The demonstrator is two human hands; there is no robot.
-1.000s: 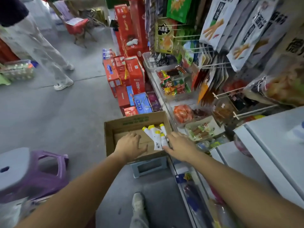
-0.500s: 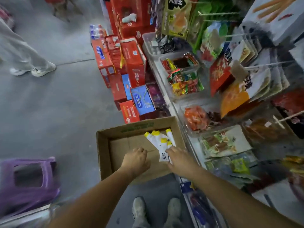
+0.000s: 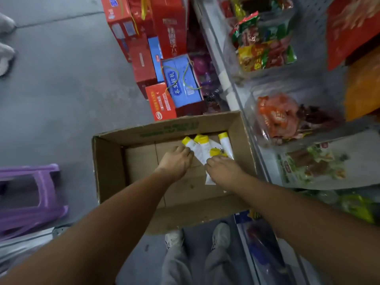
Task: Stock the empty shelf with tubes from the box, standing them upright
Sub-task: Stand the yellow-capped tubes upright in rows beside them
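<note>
Well to the left of both hands a purple stool (image 3: 30, 194) stands on the floor. Next comes the cardboard box (image 3: 109, 167), open at the top, with both forearms reaching down into it.

The left hand (image 3: 175, 161) sits over the bare box bottom. Its fingers are bent, and the tips rest against the leftmost of the tubes (image 3: 202, 149). Whether they close round it cannot be told from here.

The tubes lie flat in a small fanned bunch between and just beyond the two hands, in the far right corner of the box. Their yellow caps (image 3: 200, 138) point away from the person.

The right hand (image 3: 224, 171) lies over their near ends, fingers curled down onto them in what looks like a grip. One flat crimped end shows under its palm.

Right of that hand runs a shelf (image 3: 226, 79) with trays of snack packets (image 3: 265, 52). No empty shelf can be made out.

The tubes are probably light, with soft, squeezable bodies and smooth skin, so they may slide against one another when gathered. The body just below the cap looks like the firmest place to hold them. To stand upright, each would likely have to rest on its flat cap, since the crimped end offers no footing.
</note>
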